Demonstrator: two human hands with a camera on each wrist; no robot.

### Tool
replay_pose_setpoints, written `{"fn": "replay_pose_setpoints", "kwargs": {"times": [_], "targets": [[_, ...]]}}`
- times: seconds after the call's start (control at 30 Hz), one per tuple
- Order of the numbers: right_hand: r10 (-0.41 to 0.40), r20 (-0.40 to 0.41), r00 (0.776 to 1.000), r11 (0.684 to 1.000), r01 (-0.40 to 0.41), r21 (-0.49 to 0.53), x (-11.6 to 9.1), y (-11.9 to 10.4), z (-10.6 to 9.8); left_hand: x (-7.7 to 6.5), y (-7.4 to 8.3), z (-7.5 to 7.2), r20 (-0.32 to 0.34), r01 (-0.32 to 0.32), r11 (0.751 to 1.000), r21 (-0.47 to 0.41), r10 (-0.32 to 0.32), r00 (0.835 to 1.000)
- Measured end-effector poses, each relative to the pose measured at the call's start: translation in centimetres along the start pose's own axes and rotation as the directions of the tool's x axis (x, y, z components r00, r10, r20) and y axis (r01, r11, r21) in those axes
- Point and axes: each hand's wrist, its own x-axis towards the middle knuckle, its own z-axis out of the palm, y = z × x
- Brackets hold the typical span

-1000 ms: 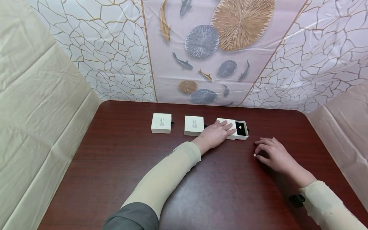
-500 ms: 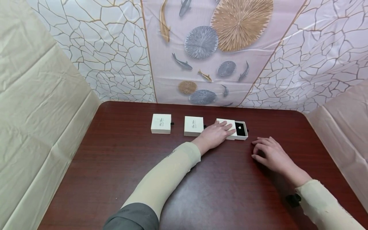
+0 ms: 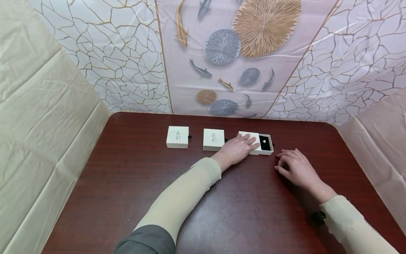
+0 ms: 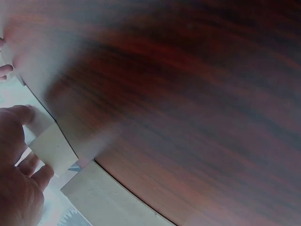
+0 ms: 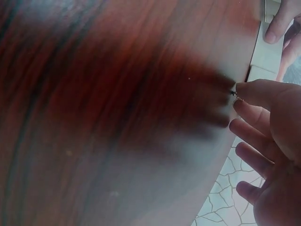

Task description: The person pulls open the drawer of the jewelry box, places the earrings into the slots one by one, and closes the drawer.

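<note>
My left hand (image 3: 237, 146) holds the sleeve of the rightmost white jewelry box (image 3: 244, 133), fingers spread over its top. In the left wrist view, digits of the left hand (image 4: 19, 169) rest against the sides of the box (image 4: 54, 148). Its drawer (image 3: 267, 152) is pulled partway out to the right, and a small white flower-shaped earring (image 3: 264, 141) lies on the black insert. To the right, my right hand (image 3: 298, 169) is just above the table. In the right wrist view its thumb and index fingertip pinch a tiny shiny earring (image 5: 234, 94), hidden in the head view.
Two closed white boxes, the left one (image 3: 177, 137) and the middle one (image 3: 213, 139), stand in a row left of the third. The dark red wooden table (image 3: 127, 183) ends at the back against a patterned curtain (image 3: 203, 81). Beige cloth hangs at both sides.
My right hand has shifted slightly left and away toward the opened box. The earring at its fingertips has gone out of sight in the head view. My left hand stays on the box.
</note>
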Motion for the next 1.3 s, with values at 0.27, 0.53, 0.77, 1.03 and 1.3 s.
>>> {"fn": "replay_pose_setpoints", "kwargs": {"times": [0.27,0.53,0.77,1.03,1.3], "targets": [[0.027,0.031,0.999,0.999,-0.028,0.016,-0.4,0.2,-0.9,0.1,-0.1,0.2,-0.012,-0.006,1.000,0.018,0.007,1.000],[-0.160,-0.024,0.987,0.985,0.162,0.058,-0.7,0.8,-1.3,0.2,-0.2,0.2,0.003,-0.005,1.000,0.029,0.005,1.000],[-0.187,-0.022,0.982,0.979,0.189,0.081,-0.6,0.9,-0.8,0.3,-0.1,0.3,0.010,-0.002,1.000,0.015,0.002,1.000],[-0.148,0.005,0.989,0.986,0.147,0.082,-0.3,1.1,-0.4,0.3,-0.2,0.1,0.028,0.005,1.000,0.014,-0.005,1.000],[-0.127,0.038,0.991,0.988,0.123,0.093,-0.3,0.6,-0.7,0.2,-0.1,0.1,0.027,0.003,1.000,0.022,-0.003,1.000]]}}
